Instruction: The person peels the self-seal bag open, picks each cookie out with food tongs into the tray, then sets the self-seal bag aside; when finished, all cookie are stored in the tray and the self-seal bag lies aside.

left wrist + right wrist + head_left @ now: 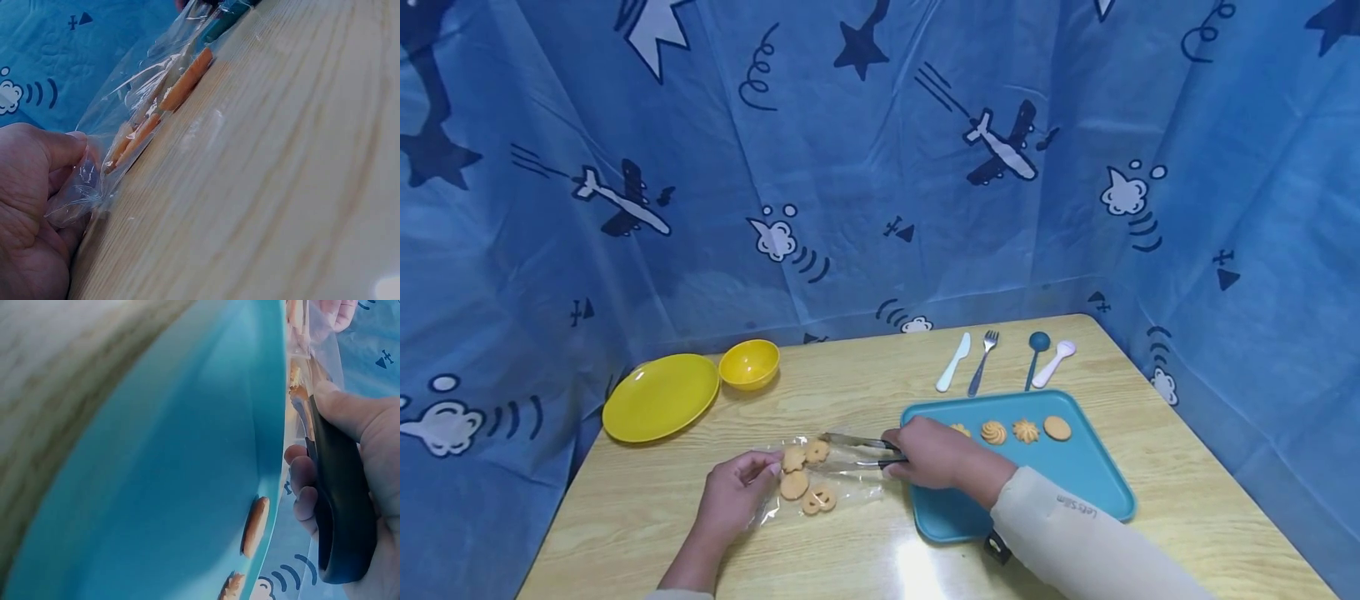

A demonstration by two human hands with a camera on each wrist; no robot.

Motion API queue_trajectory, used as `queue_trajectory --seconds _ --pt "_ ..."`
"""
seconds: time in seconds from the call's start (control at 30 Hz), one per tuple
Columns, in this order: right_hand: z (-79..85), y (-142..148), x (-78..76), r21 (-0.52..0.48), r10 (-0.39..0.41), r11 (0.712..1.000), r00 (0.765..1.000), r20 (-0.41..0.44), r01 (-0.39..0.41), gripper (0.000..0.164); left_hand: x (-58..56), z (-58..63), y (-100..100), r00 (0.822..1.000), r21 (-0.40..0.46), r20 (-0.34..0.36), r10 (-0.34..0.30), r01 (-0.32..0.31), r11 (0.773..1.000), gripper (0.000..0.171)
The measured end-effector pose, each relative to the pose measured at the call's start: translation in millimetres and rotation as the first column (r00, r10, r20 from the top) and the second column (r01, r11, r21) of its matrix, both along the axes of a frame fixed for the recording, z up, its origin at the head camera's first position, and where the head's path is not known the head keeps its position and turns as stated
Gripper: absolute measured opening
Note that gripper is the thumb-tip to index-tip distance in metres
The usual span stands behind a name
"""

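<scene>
Head view: the bag is pinched by fingers of the left hand, tongs gripped by the right hand; likely brittle cookies are best rim-held lightly.

Pale right sleeve; small dark lettering

We've got bright light, white glare on the wooden table and glints on the plastic bag. Right-wrist view's kinda soft on the teal tray.
</scene>
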State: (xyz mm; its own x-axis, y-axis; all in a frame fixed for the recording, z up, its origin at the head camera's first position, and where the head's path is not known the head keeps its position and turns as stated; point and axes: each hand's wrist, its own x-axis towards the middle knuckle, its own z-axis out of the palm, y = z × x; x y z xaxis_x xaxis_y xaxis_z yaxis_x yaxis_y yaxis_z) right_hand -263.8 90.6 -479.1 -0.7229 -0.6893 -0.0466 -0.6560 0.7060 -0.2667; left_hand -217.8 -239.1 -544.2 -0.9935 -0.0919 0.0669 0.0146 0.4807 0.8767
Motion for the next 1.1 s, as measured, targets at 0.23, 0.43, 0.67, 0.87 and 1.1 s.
queue_trajectory --seconds 0.23,0.43,0.67,0.87,1.1 --pt "1.8 3 3.2 0.004 -0.015 1.000 0.998 -0.063 0.015 0.023 0.8 -0.1 1 1.000 0.006 -0.007 0.007 -0.007 1.000 0.011" --pt "8.6 24 13.9 -0.006 -0.011 1.000 0.998 -0.065 0.010 0.036 -1.2 -3.1 -1 1.000 0.013 -0.022 -0.010 0.010 1.000 0.011" --pt "15.2 74 34.8 -0.013 -0.073 0.997 0.995 -0.063 0.072 0.042 -3.0 -3.0 -2 1.000 0.009 -0.018 -0.006 0.006 1.000 0.008" --pt "16.4 128 53.2 -0.045 -0.099 0.994 0.991 -0.091 0.095 0.046 -2.5 -1.0 -1 1.000 -0.010 0.002 0.004 -0.004 1.000 0.009" --pt "15.1 165 72.0 -0.073 -0.101 0.992 0.995 -0.026 0.099 0.046 -0.3 -0.1 0 1.000 -0.013 0.016 0.008 -0.008 1.000 0.011"
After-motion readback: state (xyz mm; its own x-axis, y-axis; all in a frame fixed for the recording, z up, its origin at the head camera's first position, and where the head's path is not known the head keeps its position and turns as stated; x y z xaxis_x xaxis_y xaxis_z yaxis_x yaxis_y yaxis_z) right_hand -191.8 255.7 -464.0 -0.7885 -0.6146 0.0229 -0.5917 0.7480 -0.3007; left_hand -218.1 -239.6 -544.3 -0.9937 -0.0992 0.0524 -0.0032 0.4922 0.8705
